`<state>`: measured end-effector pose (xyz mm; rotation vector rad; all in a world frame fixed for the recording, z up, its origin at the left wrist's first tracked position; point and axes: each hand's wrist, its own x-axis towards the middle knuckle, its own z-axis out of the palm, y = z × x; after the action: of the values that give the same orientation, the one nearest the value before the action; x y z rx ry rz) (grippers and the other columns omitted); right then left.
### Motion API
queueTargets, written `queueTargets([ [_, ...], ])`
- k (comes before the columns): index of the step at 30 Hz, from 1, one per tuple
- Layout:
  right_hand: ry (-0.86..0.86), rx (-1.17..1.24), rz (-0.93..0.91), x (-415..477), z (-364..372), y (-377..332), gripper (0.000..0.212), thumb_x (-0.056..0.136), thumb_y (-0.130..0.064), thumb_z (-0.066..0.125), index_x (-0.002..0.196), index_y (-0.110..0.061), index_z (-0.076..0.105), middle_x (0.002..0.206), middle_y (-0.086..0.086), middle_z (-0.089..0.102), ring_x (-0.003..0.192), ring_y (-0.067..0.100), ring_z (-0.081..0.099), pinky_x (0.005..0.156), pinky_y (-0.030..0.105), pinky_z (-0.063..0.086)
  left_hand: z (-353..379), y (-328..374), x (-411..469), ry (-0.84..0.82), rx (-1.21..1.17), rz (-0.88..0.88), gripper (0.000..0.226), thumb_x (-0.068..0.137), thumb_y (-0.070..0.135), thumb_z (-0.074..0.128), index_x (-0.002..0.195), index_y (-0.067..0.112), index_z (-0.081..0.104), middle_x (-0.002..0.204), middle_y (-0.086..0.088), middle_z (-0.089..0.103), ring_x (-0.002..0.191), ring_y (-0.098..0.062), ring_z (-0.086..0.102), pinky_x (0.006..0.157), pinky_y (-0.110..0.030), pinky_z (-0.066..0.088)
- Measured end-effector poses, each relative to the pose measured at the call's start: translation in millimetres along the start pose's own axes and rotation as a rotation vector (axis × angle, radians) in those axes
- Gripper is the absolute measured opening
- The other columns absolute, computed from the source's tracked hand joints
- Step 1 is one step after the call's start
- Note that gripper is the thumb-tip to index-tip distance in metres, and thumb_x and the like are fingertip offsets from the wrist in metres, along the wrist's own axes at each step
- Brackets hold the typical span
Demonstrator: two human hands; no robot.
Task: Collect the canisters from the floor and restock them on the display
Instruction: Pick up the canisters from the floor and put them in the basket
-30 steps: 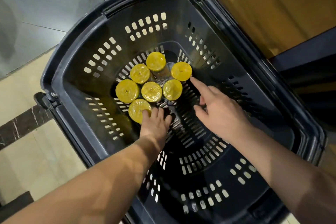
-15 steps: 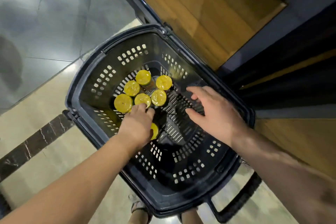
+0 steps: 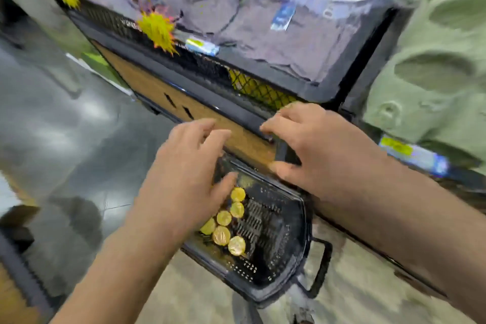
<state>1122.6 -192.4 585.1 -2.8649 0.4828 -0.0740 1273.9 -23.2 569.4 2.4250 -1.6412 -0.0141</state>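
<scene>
Several canisters with yellow lids [image 3: 228, 222] stand upright in a black perforated shopping basket [image 3: 286, 265] on the floor, low in the blurred head view. My left hand [image 3: 184, 173] hovers above the basket's far left corner, fingers spread, holding nothing. My right hand [image 3: 313, 150] is raised higher, in front of the display's lower wooden panel [image 3: 157, 89], fingers apart and empty. The display [image 3: 236, 71] with its black mesh rim stands just behind the basket.
Folded grey clothing [image 3: 249, 8] with tags fills the display bin, with yellow starburst price signs [image 3: 157, 30] on its rim. Green garments [image 3: 434, 60] lie to the right. Grey floor tiles [image 3: 65, 126] spread to the left. The basket's handle [image 3: 322, 268] sticks out on its right.
Both hands have lifted out of the basket and are empty. The view has swung up from the basket to the display, so the basket now looks smaller and lower.
</scene>
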Motion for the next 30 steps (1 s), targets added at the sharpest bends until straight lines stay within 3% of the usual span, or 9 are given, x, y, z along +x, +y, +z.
queueTargets([
  [4, 0.019, -0.056, 0.053, -20, -114, -15, 0.057, 0.091, -0.053, 0.06, 0.142, -0.034, 0.045, 0.138, -0.002, 0.046, 0.13, 0.026, 0.046, 0.103, 0.042, 0.043, -93, 47, 18, 0.119, 0.005, 0.094, 0.064, 0.08, 0.042, 0.077, 0.135, 0.018, 0.057, 0.141, -0.008, 0.05, 0.131, -0.03, 0.044, 0.109, -0.042, 0.039],
  [9, 0.224, 0.023, 0.075, -45, -189, -20, 0.051, 0.088, -0.053, 0.062, 0.135, -0.038, 0.051, 0.128, -0.008, 0.052, 0.119, 0.021, 0.054, 0.094, 0.042, 0.048, -149, 98, 31, 0.217, -0.063, 0.102, 0.06, 0.084, 0.047, 0.071, 0.136, 0.022, 0.055, 0.141, -0.001, 0.047, 0.131, -0.027, 0.041, 0.107, -0.043, 0.041],
  [14, 0.26, -0.023, 0.163, -71, -183, -1, 0.051, 0.088, -0.05, 0.063, 0.134, -0.033, 0.051, 0.123, -0.002, 0.052, 0.116, 0.026, 0.053, 0.088, 0.04, 0.047, -145, 120, 31, 0.181, -0.031, 0.125, 0.06, 0.082, 0.042, 0.077, 0.135, 0.021, 0.056, 0.141, -0.003, 0.048, 0.131, -0.026, 0.039, 0.108, -0.043, 0.04],
  [18, 0.27, -0.021, 0.299, -100, -173, 5, 0.053, 0.087, -0.048, 0.065, 0.135, -0.029, 0.051, 0.128, 0.002, 0.052, 0.121, 0.028, 0.051, 0.092, 0.04, 0.046, -144, 136, 29, 0.147, -0.057, 0.18, 0.06, 0.083, 0.041, 0.078, 0.135, 0.021, 0.057, 0.142, -0.004, 0.048, 0.135, -0.026, 0.036, 0.111, -0.043, 0.038],
  [23, 0.302, -0.028, 0.457, -138, -166, 3, 0.047, 0.09, -0.047, 0.063, 0.131, -0.024, 0.056, 0.126, 0.004, 0.053, 0.119, 0.028, 0.051, 0.088, 0.038, 0.043, -133, 156, 29, 0.067, -0.124, 0.321, 0.061, 0.085, 0.044, 0.074, 0.138, 0.024, 0.053, 0.145, 0.001, 0.043, 0.138, -0.022, 0.032, 0.111, -0.041, 0.034],
  [30, 0.258, 0.0, 0.748, -228, -111, 5, 0.041, 0.093, -0.044, 0.061, 0.129, -0.023, 0.058, 0.127, 0.006, 0.054, 0.122, 0.031, 0.051, 0.096, 0.041, 0.043, -82, 216, 10, -0.094, -0.201, 0.574, 0.061, 0.082, 0.043, 0.072, 0.136, 0.02, 0.056, 0.142, -0.001, 0.048, 0.134, -0.026, 0.041, 0.109, -0.044, 0.039],
])
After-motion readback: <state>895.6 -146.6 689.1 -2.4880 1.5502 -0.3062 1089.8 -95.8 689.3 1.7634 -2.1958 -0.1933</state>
